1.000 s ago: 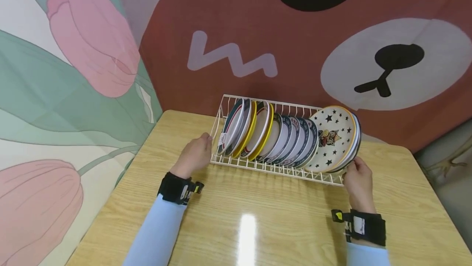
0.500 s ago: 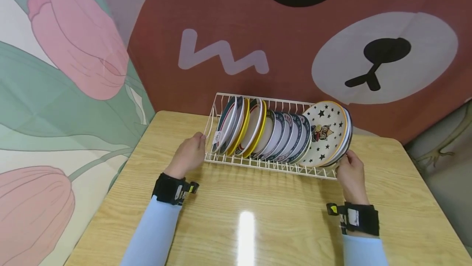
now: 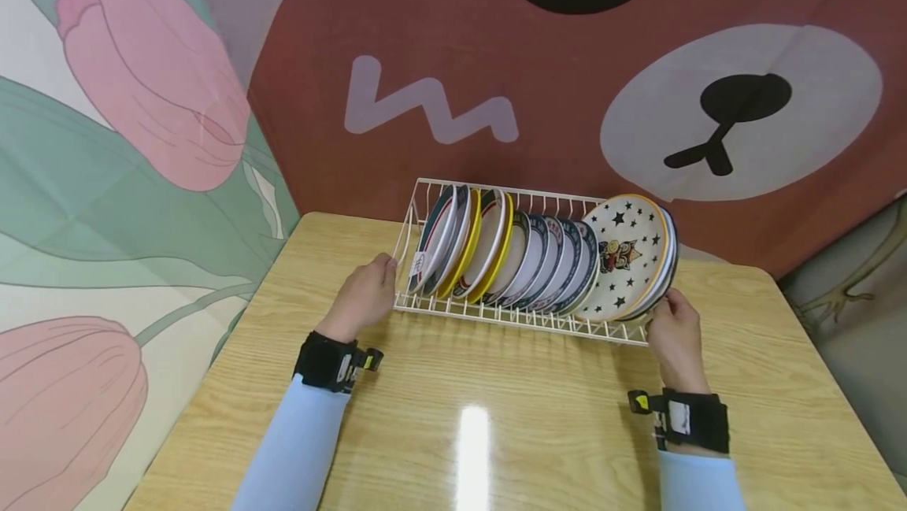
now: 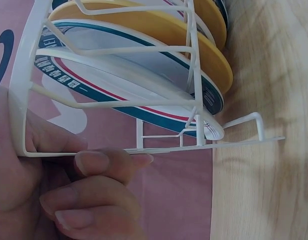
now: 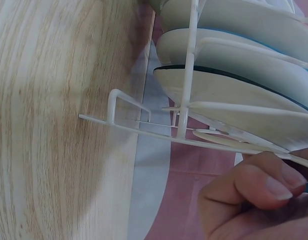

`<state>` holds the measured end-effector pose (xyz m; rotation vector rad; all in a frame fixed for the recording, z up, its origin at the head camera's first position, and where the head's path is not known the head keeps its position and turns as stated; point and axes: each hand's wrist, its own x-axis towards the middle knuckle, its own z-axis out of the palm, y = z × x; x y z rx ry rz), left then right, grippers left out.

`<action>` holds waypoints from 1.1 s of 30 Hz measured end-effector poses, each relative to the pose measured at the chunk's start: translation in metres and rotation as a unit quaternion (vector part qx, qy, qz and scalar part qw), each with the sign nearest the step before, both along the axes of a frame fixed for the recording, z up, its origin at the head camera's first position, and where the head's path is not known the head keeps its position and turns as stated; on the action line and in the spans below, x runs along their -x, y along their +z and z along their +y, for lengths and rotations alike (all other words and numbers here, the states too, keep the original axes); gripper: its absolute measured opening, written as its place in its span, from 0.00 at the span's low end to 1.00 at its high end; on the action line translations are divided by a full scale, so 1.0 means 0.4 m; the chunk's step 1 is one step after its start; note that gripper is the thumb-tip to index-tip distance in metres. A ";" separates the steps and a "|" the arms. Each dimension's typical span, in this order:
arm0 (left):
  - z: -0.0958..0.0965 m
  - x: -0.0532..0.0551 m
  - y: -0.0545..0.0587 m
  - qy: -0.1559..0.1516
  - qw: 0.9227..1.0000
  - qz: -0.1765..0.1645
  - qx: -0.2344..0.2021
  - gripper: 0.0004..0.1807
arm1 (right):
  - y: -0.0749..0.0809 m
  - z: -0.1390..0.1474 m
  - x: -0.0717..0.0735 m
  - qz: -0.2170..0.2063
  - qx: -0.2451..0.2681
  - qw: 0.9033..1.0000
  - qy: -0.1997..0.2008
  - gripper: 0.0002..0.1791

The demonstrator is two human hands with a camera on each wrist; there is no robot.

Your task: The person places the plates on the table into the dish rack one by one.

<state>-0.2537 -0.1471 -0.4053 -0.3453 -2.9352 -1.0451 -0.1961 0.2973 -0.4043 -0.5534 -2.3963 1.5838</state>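
Observation:
A white wire dish rack (image 3: 489, 319) stands near the back of the table, filled with a row of upright plates. My left hand (image 3: 361, 296) grips its left end; in the left wrist view the fingers (image 4: 94, 197) curl round the end wire, beside a plate with a green and red rim (image 4: 119, 80). At the other end my right hand (image 3: 676, 340) holds the rack's wire, its curled fingers (image 5: 259, 187) showing in the right wrist view. Just behind that hand leans a star-patterned plate (image 3: 629, 259) with several plates stacked against it. Yellow-rimmed plates (image 3: 464, 263) stand toward the left.
The wooden table (image 3: 553, 416) carries the rack and ends at a brown wall covering (image 3: 453, 31) with a bear's face. To the left hangs a tulip-patterned covering (image 3: 177, 251). A bright light reflection lies on the table front.
The head view has shifted slightly, moving the whole scene a little left and up. Both hands keep their hold, and the rack stays at the same place on the table.

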 end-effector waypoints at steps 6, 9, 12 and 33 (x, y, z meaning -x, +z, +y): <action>-0.003 -0.002 0.004 0.004 1.000 0.000 -0.002 0.22 | 0.000 -0.002 0.002 0.000 -0.001 1.000 0.005 0.24; -0.003 -0.002 0.006 0.005 1.000 0.002 -0.001 0.22 | 0.000 -0.003 0.004 0.003 0.001 1.000 0.005 0.24; -0.003 -0.003 0.008 0.006 1.000 0.002 0.002 0.23 | 0.001 -0.005 0.004 0.006 0.000 1.000 0.005 0.24; 0.000 -0.053 0.106 0.050 0.985 0.167 0.010 0.29 | 0.129 -0.044 -0.056 0.096 -0.078 0.989 -0.081 0.21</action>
